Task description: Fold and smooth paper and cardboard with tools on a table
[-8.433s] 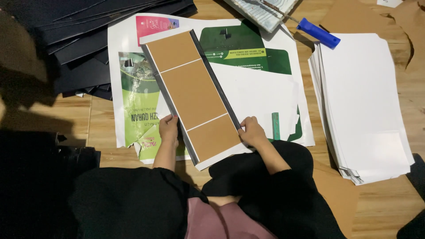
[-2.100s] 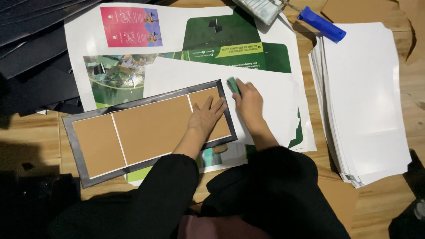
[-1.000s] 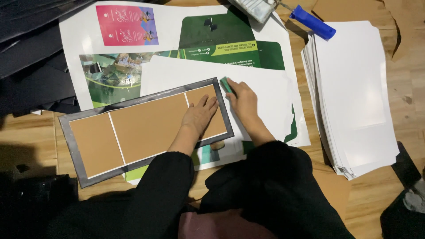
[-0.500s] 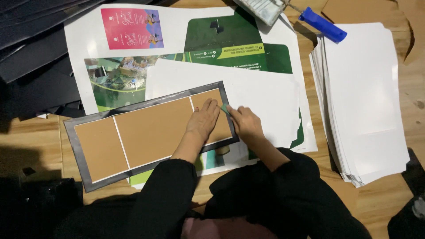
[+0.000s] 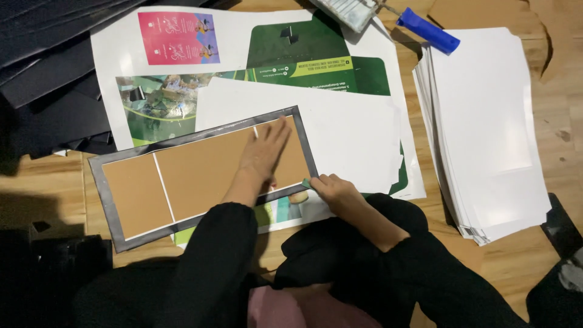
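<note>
Warm wooden floor [image 5: 522, 267] fills the lower right, grain running across — light bright there, fading to deep shadow at lower left. A tall stack of white sheets [image 5: 486, 121] lies at right; dark boards [image 5: 48, 73] pile up in the upper left corner.

A long brown board [image 5: 200, 176] with a grey border lies on printed sheets [image 5: 243, 79]. The left hand [image 5: 264, 152] presses flat on the board's right panel. The right hand [image 5: 334, 191] pinches a small green pad [image 5: 306, 182] at the board's lower right corner. A white paper stack [image 5: 486, 121] sits well right of the board.
</note>
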